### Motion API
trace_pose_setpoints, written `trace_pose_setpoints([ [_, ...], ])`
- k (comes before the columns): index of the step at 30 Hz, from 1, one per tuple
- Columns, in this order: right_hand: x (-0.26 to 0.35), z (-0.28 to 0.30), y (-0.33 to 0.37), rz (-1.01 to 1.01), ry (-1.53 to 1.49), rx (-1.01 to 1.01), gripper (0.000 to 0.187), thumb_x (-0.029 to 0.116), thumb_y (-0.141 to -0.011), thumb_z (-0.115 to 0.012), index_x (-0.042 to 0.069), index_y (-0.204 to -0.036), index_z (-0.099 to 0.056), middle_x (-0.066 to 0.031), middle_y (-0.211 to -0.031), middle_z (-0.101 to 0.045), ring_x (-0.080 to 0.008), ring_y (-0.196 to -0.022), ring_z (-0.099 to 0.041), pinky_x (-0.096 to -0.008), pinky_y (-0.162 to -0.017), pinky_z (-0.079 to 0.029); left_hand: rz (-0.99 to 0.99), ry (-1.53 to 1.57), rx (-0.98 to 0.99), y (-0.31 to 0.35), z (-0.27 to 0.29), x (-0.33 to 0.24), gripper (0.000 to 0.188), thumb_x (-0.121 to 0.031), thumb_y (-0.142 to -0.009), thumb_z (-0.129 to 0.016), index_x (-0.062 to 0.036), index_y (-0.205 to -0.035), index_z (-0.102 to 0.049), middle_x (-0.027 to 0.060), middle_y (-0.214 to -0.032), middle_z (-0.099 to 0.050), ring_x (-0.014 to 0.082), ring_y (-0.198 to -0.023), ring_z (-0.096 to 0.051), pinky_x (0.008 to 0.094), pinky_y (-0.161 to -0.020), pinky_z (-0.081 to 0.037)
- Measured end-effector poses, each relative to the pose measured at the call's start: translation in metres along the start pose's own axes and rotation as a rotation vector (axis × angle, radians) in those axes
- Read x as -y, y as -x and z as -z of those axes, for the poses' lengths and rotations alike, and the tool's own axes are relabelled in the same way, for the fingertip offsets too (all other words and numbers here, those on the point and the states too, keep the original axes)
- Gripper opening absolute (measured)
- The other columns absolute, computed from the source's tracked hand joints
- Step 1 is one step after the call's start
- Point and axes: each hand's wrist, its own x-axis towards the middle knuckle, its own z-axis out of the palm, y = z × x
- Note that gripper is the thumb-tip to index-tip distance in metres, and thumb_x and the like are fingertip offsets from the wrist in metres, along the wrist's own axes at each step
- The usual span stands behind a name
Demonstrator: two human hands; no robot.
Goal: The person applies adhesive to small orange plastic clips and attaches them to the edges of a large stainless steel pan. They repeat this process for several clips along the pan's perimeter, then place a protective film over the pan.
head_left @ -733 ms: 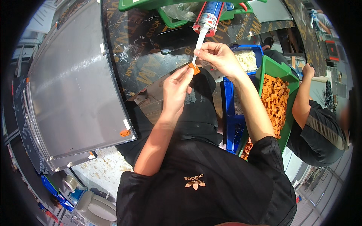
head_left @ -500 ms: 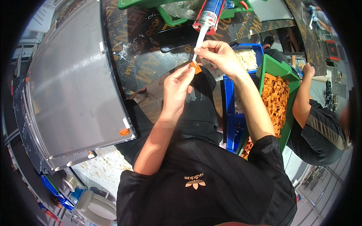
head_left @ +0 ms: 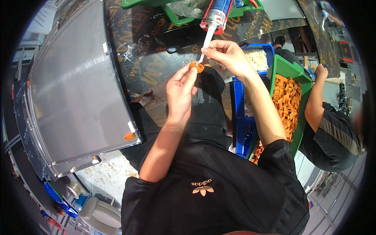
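A small orange plastic block [head_left: 197, 68] is pinched between the thumb and fingers of my left hand [head_left: 180, 93]. The white tip of a long nozzle [head_left: 209, 38] meets the block's upper edge, where a dab of white shows. That nozzle belongs to a blue-and-red sealant cartridge [head_left: 217, 15], which points down toward me from the table edge. The thumb and forefinger of my right hand [head_left: 230, 58] close on the nozzle's side, a little above its tip.
At my right stands a green bin [head_left: 306, 101] heaped with orange blocks [head_left: 286, 105]. Blue bins [head_left: 238, 105] sit beside it, one with whitish pieces [head_left: 257, 59]. A large grey framed panel [head_left: 78, 86] lies left, an orange block on its corner. Another person's arm [head_left: 314, 96] is at far right.
My left hand has shifted slightly left and turned the orange block, so its long side now lies more level under the nozzle tip. My right hand has barely moved.
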Motion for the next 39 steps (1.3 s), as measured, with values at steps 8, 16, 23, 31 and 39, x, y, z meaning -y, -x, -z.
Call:
trace_pose_setpoints([
  [8,0.009,0.002,0.003,-0.064,0.005,0.013,0.024,0.017,-0.095,-0.077,-0.002,-0.11,-0.073,-0.0074,-0.099,-0.076,-0.0128,-0.088,-0.073,-0.0279,-0.083,-0.061,-0.039,-0.003,-0.032,-0.005,-0.002,0.002,0.033,-0.014,-0.104,-0.065,-0.0009,-0.134,-0.064,-0.0055,-0.093,-0.064,-0.0009,-0.068,-0.044,0.018,-0.056,-0.037],
  [16,0.008,0.0,0.003,-0.029,-0.011,0.013,0.023,0.02,-0.095,-0.077,0.001,-0.107,-0.074,-0.0037,-0.092,-0.074,-0.008,-0.08,-0.068,-0.0236,-0.072,-0.054,-0.053,0.049,-0.025,-0.005,-0.001,0.0,0.034,-0.013,-0.103,-0.066,-0.0004,-0.135,-0.063,-0.0019,-0.101,-0.069,-0.0007,-0.067,-0.044,0.0181,-0.056,-0.036],
  [23,0.007,0.002,0.002,-0.038,-0.046,0.018,0.021,0.015,-0.095,-0.077,-0.002,-0.108,-0.074,-0.0067,-0.096,-0.076,-0.0116,-0.087,-0.073,-0.0259,-0.081,-0.06,-0.088,-0.026,-0.064,-0.006,-0.003,-0.003,0.032,-0.013,-0.102,-0.068,-0.0004,-0.132,-0.065,0.0009,-0.106,-0.072,-0.0009,-0.071,-0.05,0.0178,-0.057,-0.036],
  [31,0.009,0.0,0.003,-0.047,-0.027,0.016,0.022,0.016,-0.095,-0.077,-0.001,-0.108,-0.074,-0.0064,-0.097,-0.076,-0.0111,-0.086,-0.073,-0.0259,-0.081,-0.06,-0.104,-0.056,-0.064,-0.005,0.006,-0.004,0.028,-0.009,-0.101,-0.069,-0.0009,-0.128,-0.068,0.0039,-0.111,-0.074,-0.0006,-0.077,-0.057,0.0171,-0.058,-0.04],
  [39,0.01,0.0,0.003,-0.049,0.032,-0.002,0.023,0.016,-0.095,-0.077,-0.001,-0.11,-0.074,-0.0063,-0.097,-0.076,-0.0099,-0.085,-0.071,-0.0229,-0.078,-0.057,-0.145,-0.034,-0.087,-0.009,0.001,-0.004,0.027,-0.012,-0.102,-0.068,-0.003,-0.127,-0.068,0.0014,-0.106,-0.073,-0.0008,-0.071,-0.051,0.0185,-0.057,-0.038],
])
